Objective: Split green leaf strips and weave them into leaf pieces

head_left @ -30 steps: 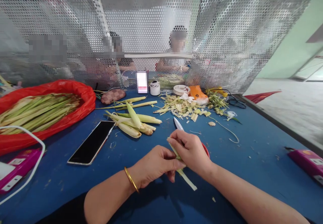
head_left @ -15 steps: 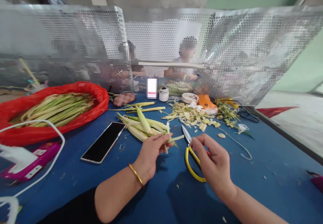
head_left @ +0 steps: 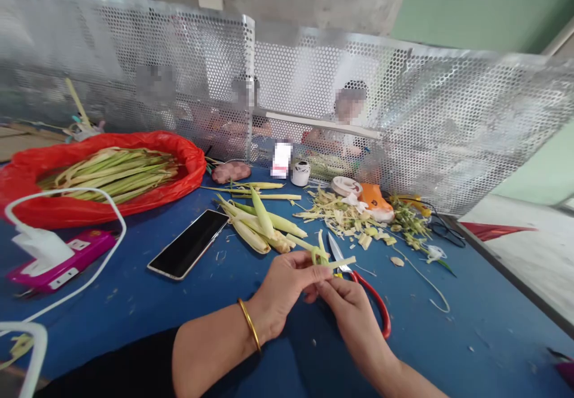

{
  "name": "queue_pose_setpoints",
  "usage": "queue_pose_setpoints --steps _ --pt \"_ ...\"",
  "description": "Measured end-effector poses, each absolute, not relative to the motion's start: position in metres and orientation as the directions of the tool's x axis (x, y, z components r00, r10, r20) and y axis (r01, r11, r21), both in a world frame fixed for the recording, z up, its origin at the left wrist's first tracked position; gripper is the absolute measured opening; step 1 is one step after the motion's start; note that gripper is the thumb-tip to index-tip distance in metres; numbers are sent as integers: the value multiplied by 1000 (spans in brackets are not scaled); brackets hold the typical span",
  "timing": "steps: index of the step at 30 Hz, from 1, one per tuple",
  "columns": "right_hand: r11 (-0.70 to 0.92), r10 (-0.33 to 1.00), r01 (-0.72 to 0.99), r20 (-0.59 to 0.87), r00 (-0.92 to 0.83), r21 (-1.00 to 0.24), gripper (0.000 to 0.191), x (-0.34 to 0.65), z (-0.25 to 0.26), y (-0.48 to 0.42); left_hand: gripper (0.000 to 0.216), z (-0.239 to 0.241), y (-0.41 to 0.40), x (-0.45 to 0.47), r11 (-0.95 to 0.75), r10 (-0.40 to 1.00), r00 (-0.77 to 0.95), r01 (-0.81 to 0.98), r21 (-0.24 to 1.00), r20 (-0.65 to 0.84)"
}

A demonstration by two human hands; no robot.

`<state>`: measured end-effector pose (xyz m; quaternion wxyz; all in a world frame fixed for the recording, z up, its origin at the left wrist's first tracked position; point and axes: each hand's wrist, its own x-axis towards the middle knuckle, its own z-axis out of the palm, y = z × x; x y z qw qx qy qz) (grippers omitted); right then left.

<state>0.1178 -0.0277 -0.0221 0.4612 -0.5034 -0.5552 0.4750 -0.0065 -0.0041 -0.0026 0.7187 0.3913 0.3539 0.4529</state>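
My left hand is closed on a few pale green leaf strips, folded over one another in a small knot with ends sticking out. Right beside its thumb, my right hand pinches at the underside of the same strips; its fingertips are partly hidden. A pair of scissors with red and yellow handles lies on the table just behind the right hand, which covers part of it. Beyond the left hand sits a pile of pale husk-like leaves.
On the blue table lie a phone, a purple power strip with a white cable, and leaf scraps. A red bag of long leaves stands left. Behind a perforated metal screen sit several people.
My right hand has left the scissors and moved left to the strips in my left hand. The scissors now lie turned, red handle outward. The view has tilted slightly.
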Motion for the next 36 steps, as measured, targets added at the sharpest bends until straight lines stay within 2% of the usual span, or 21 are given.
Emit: queue_pose_setpoints --steps 3,5,8,11,14,16,18,20,22,24,26,28,32,34,36 --pt "58 996 140 47 -81 -989 49 119 -18 -30 27 1 -2 -9 287 920 361 -353 891 -154" --pt "96 989 191 71 -132 -977 46 120 -17 -32 26 4 1 -10 269 935 317 -335 903 -161" --pt "231 957 309 159 -241 -923 42 121 -17 -35 24 6 3 -13 234 958 242 -337 912 -157" --pt "420 894 428 286 -344 -800 40 121 -15 -39 20 7 5 -15 246 958 231 -344 906 -172" --pt "567 822 534 386 -420 -627 35 125 -10 -41 18 8 7 -16 241 958 229 -333 912 -170" --pt "583 806 614 476 -352 -532 24 133 -4 -39 22 10 8 -17 239 959 223 -310 920 -174" --pt "520 790 705 585 -183 -483 13 142 1 -33 29 12 9 -18 250 954 233 -276 928 -188" --pt "446 779 772 621 -86 -453 15 150 4 -26 33 12 10 -19 265 941 277 -247 932 -194" --pt "434 824 783 548 -144 -446 15 154 4 -21 31 12 10 -20 297 922 326 -246 923 -210" --pt "430 875 758 433 -216 -491 23 152 1 -19 27 10 9 -20 338 900 373 -269 902 -226" --pt "389 910 727 356 -211 -565 30 147 -3 -20 25 9 8 -20 360 879 417 -263 895 -231" --pt "334 938 680 300 -173 -653 29 142 -7 -22 27 7 6 -18 337 870 443 -215 917 -216" --pt "237 971 569 169 -170 -788 30 138 -12 -21 25 3 6 -16 264 893 417 -172 949 -173" --pt "214 975 578 140 -170 -787 32 138 -13 -21 25 2 8 -15 239 913 374 -170 956 -162" --pt "241 970 637 161 -181 -733 32 138 -13 -23 25 1 10 -14 236 935 303 -152 960 -182"
